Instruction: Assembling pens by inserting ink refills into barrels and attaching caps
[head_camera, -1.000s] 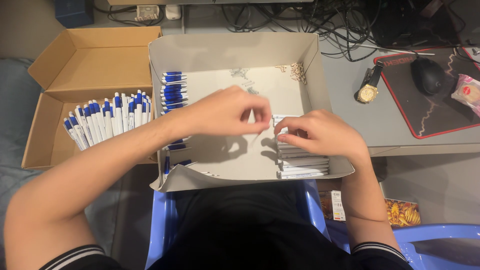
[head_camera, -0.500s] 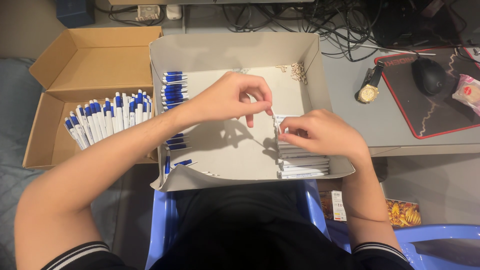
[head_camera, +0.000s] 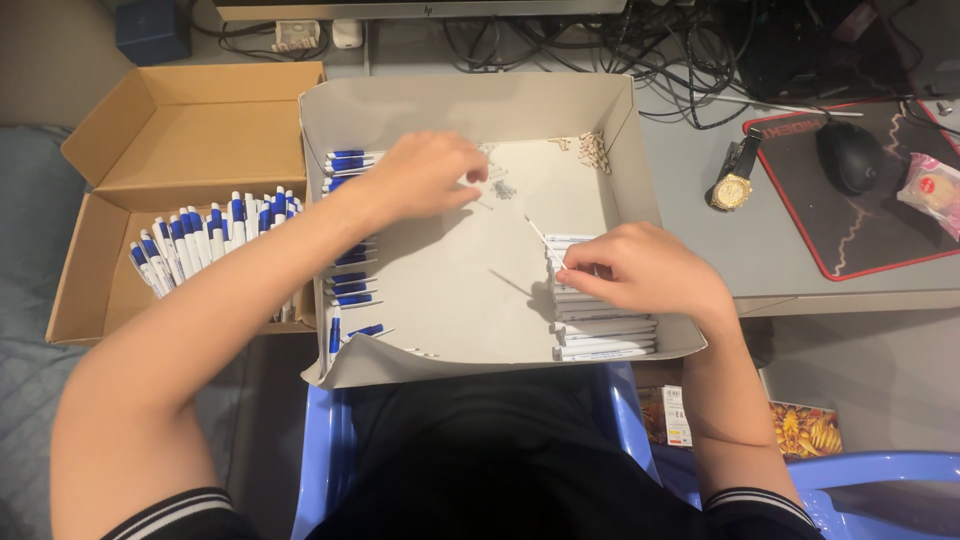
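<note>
A grey cardboard tray (head_camera: 470, 100) lies on my lap. My left hand (head_camera: 425, 175) reaches to its far middle, fingertips down on a few tiny metal parts (head_camera: 503, 187); whether it grips one is hidden. My right hand (head_camera: 640, 270) rests on a stack of white pen barrels (head_camera: 605, 335) at the tray's right side and pinches a thin white refill (head_camera: 533, 228) that points up and left. Blue pen parts (head_camera: 350, 285) line the tray's left wall. A small heap of springs (head_camera: 595, 150) sits at the far right corner.
A brown cardboard box (head_camera: 180, 130) at the left holds several blue-and-white pens (head_camera: 210, 235). On the desk to the right are a wristwatch (head_camera: 735, 185), a black mouse (head_camera: 850, 155) on a dark pad, and cables. A blue plastic chair (head_camera: 320, 450) is under me.
My left hand has left my right hand and moved up and left to the small parts at the back of the tray. My right hand stays on the barrel stack.
</note>
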